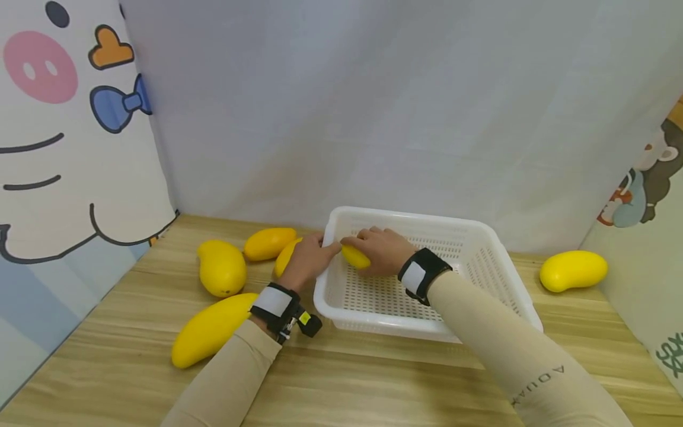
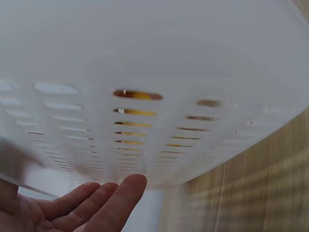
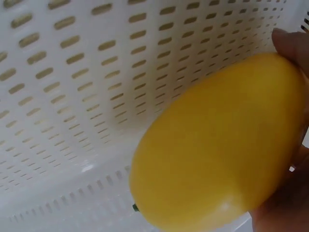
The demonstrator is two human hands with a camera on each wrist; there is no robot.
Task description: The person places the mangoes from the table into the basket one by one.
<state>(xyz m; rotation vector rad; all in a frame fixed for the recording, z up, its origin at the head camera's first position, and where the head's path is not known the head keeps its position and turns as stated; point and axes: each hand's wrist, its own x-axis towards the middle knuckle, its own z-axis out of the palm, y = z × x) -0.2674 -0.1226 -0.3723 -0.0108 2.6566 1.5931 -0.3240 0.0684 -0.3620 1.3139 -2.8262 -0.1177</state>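
Observation:
A white perforated plastic basket [image 1: 392, 323] stands on the wooden table. Inside its left end, my right hand [image 1: 385, 252] grips a yellow mango [image 1: 354, 256], holding it close to the slotted floor. Up close in the right wrist view, the smooth mango [image 3: 212, 145] shows a small dark green tip, with the thumb and fingers around its far end. My left hand [image 1: 310, 256] holds the basket's left rim, thumb over the edge. Its fingers [image 2: 113, 205] lie against the outside of the basket wall in the left wrist view.
Left of the basket lie a rounded mango [image 1: 221, 268], a long one [image 1: 213, 329], one near the back [image 1: 269, 244] and one partly behind my left hand [image 1: 285, 256]. Another yellow mango [image 1: 573, 270] lies to the right. A pale cloth wall [image 1: 400, 118] closes the back.

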